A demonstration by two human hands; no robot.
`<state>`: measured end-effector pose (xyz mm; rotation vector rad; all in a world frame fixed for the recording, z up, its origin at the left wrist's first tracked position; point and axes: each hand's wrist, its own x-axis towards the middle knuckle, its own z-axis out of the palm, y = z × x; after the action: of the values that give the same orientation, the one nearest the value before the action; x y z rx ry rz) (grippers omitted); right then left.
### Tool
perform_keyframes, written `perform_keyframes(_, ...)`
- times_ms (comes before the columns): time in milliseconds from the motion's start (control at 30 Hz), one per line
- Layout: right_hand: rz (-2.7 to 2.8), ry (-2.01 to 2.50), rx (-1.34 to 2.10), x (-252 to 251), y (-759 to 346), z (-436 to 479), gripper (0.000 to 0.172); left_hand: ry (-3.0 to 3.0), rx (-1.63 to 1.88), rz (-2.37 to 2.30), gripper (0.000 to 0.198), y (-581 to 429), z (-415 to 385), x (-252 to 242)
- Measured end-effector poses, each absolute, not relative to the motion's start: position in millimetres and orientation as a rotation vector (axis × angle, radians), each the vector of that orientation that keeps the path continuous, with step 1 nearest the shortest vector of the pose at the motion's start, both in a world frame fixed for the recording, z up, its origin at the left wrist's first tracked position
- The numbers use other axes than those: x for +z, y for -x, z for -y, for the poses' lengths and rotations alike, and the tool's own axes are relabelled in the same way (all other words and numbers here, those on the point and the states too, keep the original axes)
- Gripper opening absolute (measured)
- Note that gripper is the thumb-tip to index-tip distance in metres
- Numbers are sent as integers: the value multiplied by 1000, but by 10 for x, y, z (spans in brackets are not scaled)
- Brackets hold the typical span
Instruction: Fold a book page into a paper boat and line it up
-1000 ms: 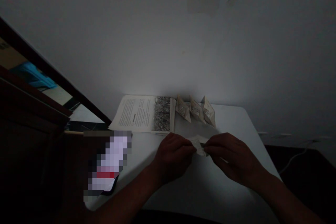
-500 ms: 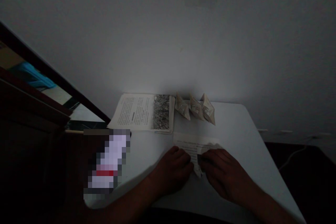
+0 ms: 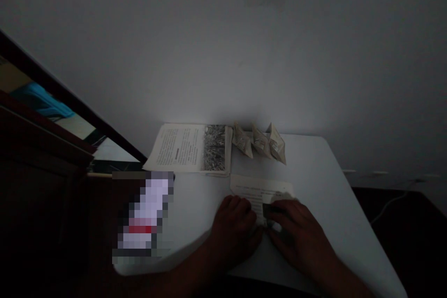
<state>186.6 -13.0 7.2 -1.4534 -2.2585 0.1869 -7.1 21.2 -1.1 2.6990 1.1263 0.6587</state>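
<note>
A printed sheet of paper [image 3: 260, 185] lies on the white table with its near right part folded over. My left hand [image 3: 237, 221] has its fingers curled down on the sheet's left side, thumb at the near edge. On the right side, my right hand [image 3: 296, 230] pinches the folded part between thumb and fingers, and much of the fold is hidden beneath it. Both thumbs come close together at the near edge. Beyond the sheet, folded paper boats [image 3: 260, 142] stand in a row near the wall.
Left of the paper boats is a stack of printed pages [image 3: 178, 151], its top one bearing a dark picture. A pixelated object [image 3: 145, 214], perhaps a phone, lies on the table's left side. The white table [image 3: 314, 163] meets a grey wall [image 3: 209, 56] at the back.
My right thumb has moved down and inward toward my left thumb, opening a gap below my right fingers. My left hand has shifted only slightly on the sheet.
</note>
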Motion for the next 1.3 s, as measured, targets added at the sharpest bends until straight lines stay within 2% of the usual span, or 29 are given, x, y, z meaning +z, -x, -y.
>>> perform_keyframes(700, 2091, 1450, 209, -35, -1809, 184, 19, -2491, 845, -1263, 13, 65, -125, -8)
perform_keyframes(900, 2067, 1428, 221, -49, -1804, 182, 19, -2379, 769, -1369, 21, 49, -114, 14)
perform_keyframes(1300, 2081, 1442, 202, -85, -1824, 183, 18, -2304, 703, -1430, 21, 48, -142, 20)
